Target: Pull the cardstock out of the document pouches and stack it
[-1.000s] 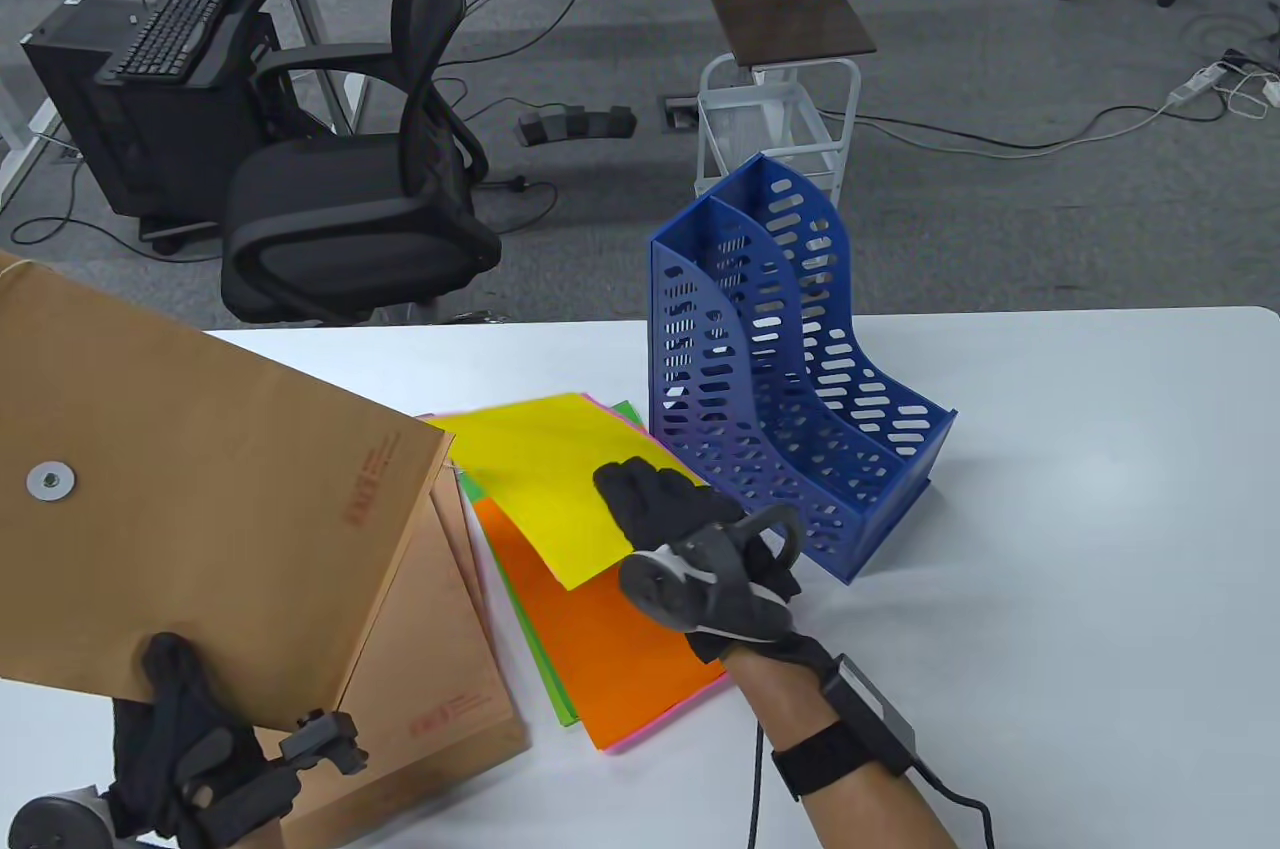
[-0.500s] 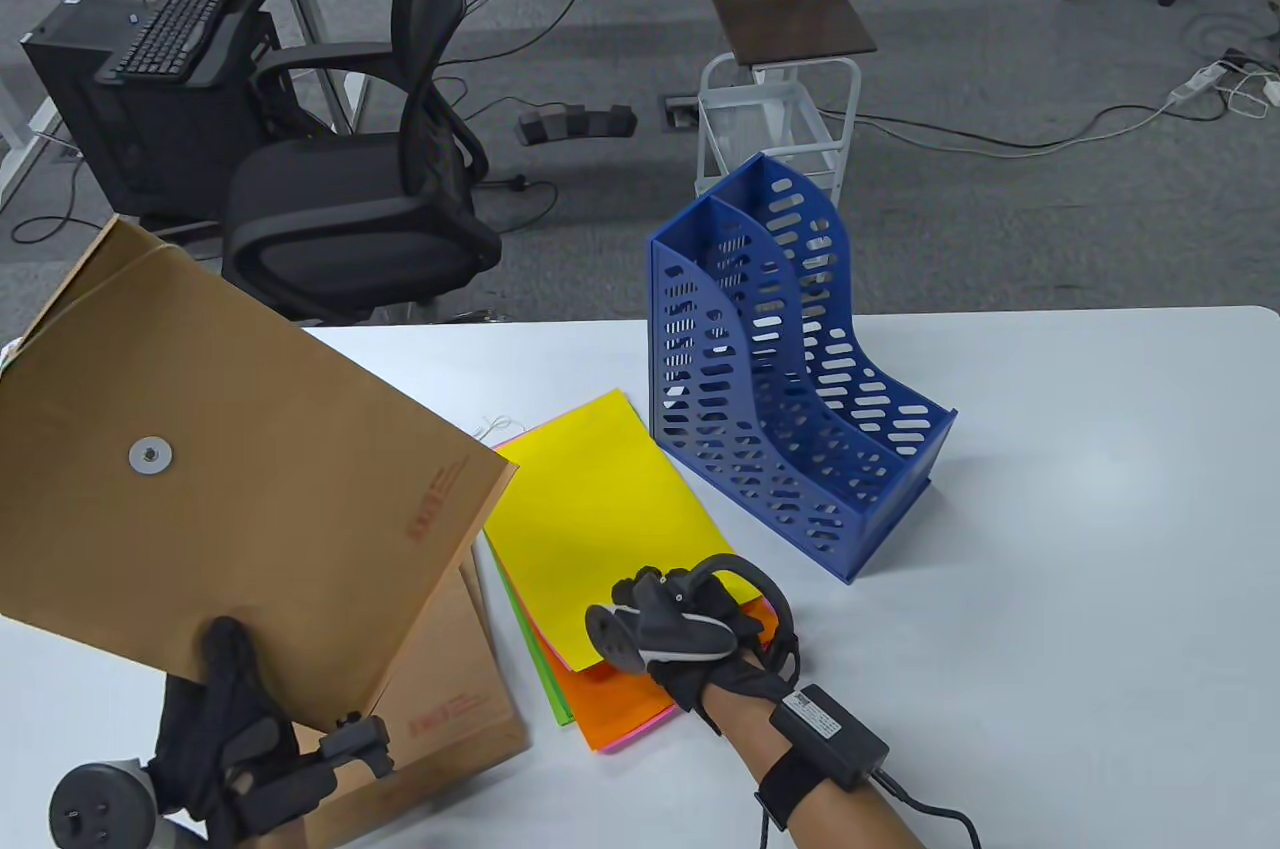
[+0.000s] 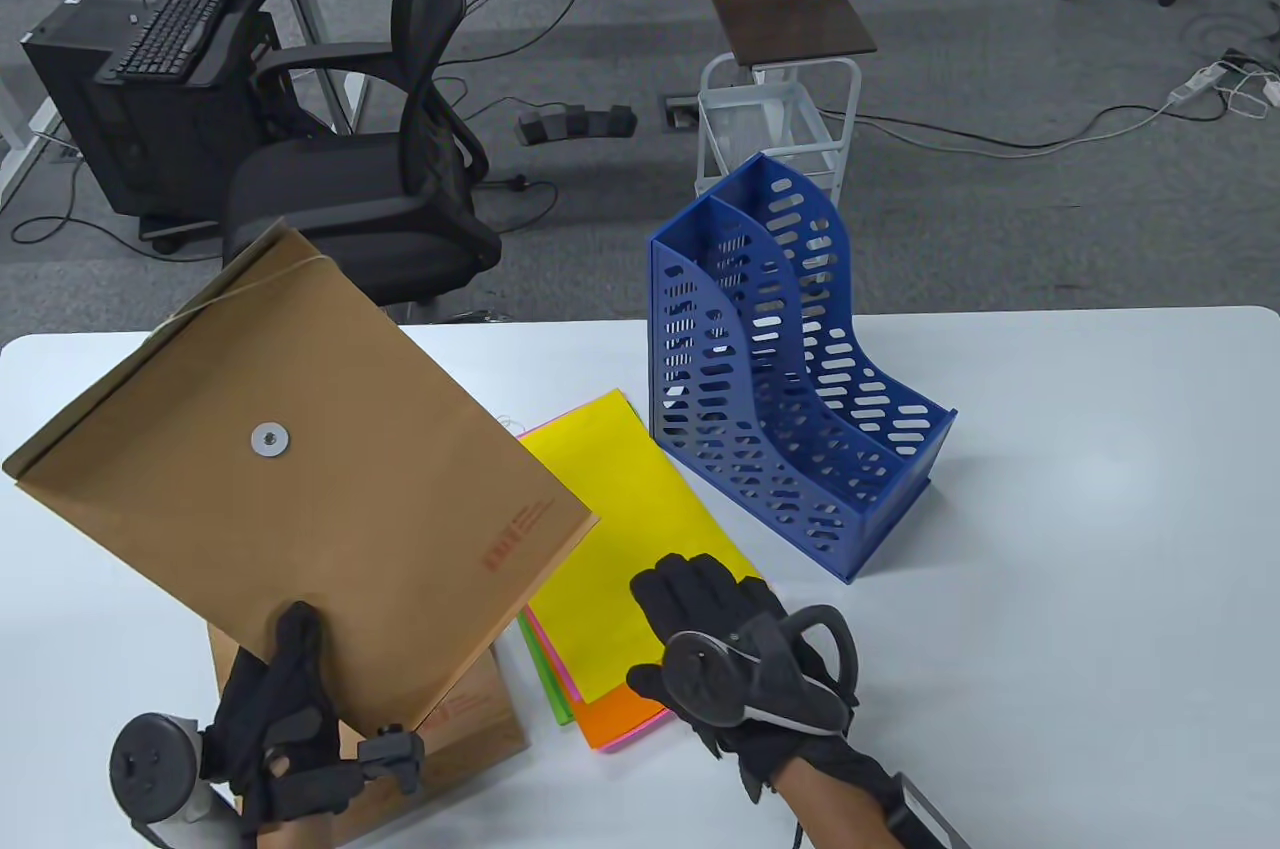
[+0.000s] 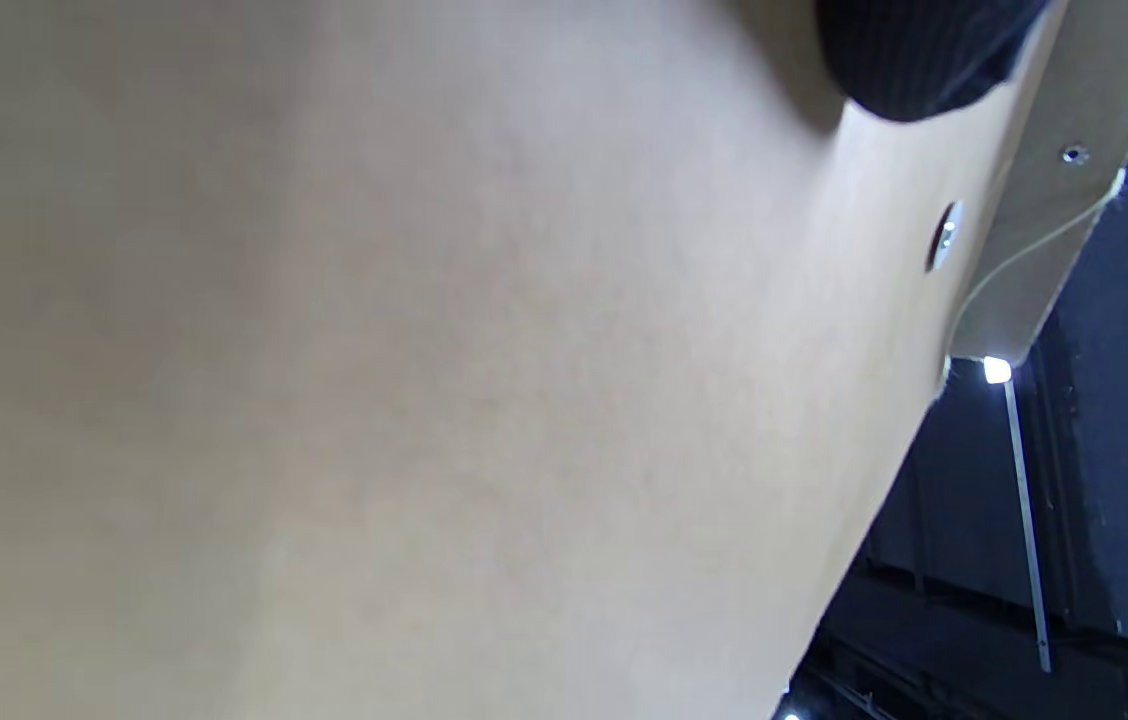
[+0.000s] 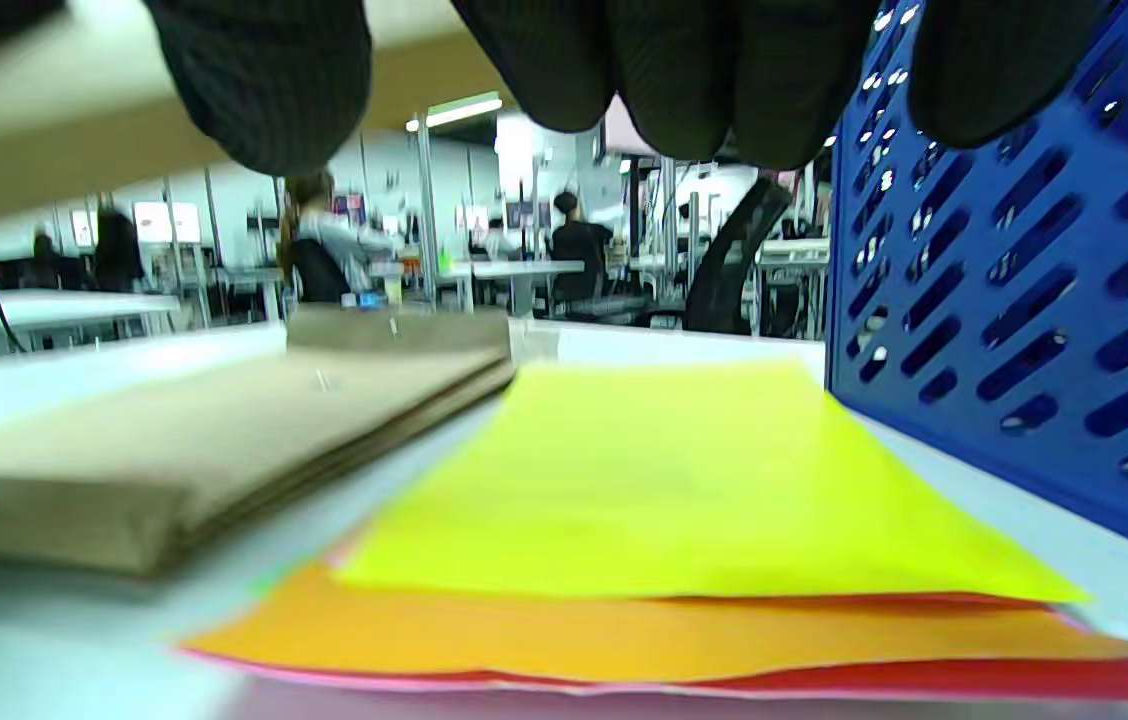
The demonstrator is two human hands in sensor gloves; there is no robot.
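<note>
On the table [image 3: 1080, 509], yellow cardstock [image 3: 630, 549] lies under right hand [image 3: 745, 654].

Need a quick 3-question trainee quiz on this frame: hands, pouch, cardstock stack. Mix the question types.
1. True or false: the left hand holds the brown paper document pouch lifted off the white table.
2. Which sheet tops the coloured cardstock stack? A) orange B) yellow C) green
3. Fill in: the right hand rests on the stack's near end, beside the blue slotted plastic ____.

Key
1. True: it grips the pouch's lower edge, and the pouch is tilted up above the other brown pouches lying flat.
2. B: the yellow cardstock sheet lies over the orange sheet.
3. File rack, standing to the right of the stack.
</note>
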